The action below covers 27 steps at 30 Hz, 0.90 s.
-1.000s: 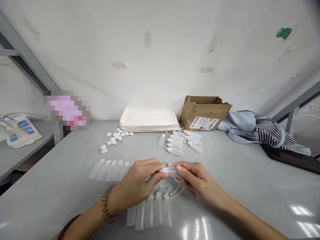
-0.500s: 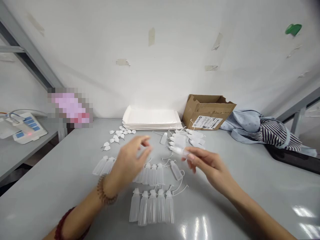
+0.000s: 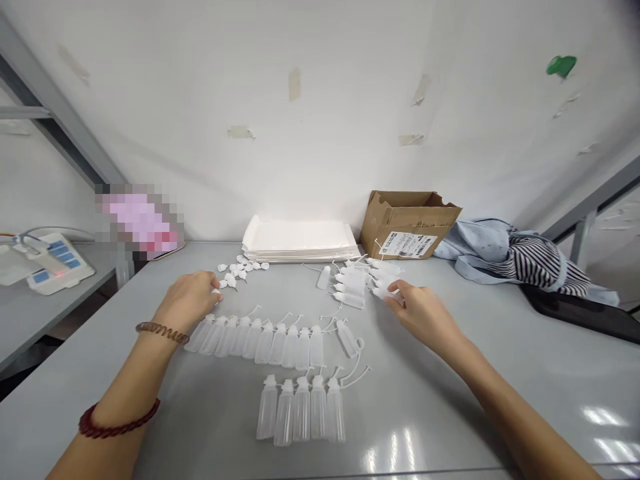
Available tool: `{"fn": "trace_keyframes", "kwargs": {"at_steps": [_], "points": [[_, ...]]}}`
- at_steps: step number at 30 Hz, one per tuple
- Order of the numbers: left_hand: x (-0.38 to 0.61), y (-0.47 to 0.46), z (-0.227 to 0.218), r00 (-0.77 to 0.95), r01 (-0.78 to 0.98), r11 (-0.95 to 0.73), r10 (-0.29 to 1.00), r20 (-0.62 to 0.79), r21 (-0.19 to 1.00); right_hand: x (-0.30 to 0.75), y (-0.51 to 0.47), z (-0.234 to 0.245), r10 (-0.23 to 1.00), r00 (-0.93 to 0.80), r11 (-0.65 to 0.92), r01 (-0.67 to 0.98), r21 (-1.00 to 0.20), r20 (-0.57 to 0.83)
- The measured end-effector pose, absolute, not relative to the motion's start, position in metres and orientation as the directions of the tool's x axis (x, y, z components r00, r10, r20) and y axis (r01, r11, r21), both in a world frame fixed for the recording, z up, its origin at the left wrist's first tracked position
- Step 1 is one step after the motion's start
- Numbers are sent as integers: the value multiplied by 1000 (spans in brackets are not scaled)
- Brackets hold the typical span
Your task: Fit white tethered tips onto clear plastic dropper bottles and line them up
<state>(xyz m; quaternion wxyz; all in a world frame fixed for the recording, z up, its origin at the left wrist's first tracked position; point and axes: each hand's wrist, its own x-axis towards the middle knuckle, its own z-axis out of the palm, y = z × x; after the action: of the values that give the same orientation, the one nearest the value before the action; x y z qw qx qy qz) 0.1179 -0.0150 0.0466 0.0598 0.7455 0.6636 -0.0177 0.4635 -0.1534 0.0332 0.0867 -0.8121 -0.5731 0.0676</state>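
Note:
My left hand (image 3: 189, 298) reaches to the left, its fingers curled and pinching a small white cap (image 3: 217, 293) at the edge of a scatter of white caps (image 3: 239, 270). On the right, the fingertips of my right hand (image 3: 421, 311) close on a small clear bottle (image 3: 383, 292) at the edge of a pile of bottles (image 3: 353, 283). Between my hands, a long row of capped bottles (image 3: 260, 338) lies flat. A shorter row (image 3: 300, 410) lies nearer to me. One loose bottle (image 3: 347, 335) rests at an angle by the long row.
A stack of white trays (image 3: 300, 239) sits against the back wall, with an open cardboard box (image 3: 407, 223) to its right. Bunched cloth (image 3: 515, 257) and a dark flat item (image 3: 585, 313) lie at far right. A device with blue buttons (image 3: 47, 261) sits on the left table.
Both hands held one bottle together near the middle. They have since parted: the left went out to the caps, the right to the bottle pile. The loose bottle now lies by the long row.

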Motion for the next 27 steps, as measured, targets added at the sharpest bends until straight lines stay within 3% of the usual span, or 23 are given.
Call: {"fn": "trace_keyframes", "kwargs": {"at_steps": [7, 10, 12, 14, 27], "points": [[125, -12, 48, 92, 992, -82, 989, -114, 92, 456, -156, 39, 935, 351, -343, 929, -141, 39], [126, -11, 45, 94, 990, -82, 990, -108, 111, 452, -163, 44, 998, 66, -57, 938, -341, 14], [126, -11, 43, 97, 988, -83, 990, -100, 127, 447, -169, 47, 985, -169, 134, 850, -510, -23], [126, -11, 41, 107, 985, -94, 990, -87, 146, 442, -173, 48, 959, -279, 199, 781, -593, -45], [130, -18, 43, 169, 966, -158, 985, -38, 206, 442, -172, 36, 940, -314, 198, 820, -536, -132]]}}
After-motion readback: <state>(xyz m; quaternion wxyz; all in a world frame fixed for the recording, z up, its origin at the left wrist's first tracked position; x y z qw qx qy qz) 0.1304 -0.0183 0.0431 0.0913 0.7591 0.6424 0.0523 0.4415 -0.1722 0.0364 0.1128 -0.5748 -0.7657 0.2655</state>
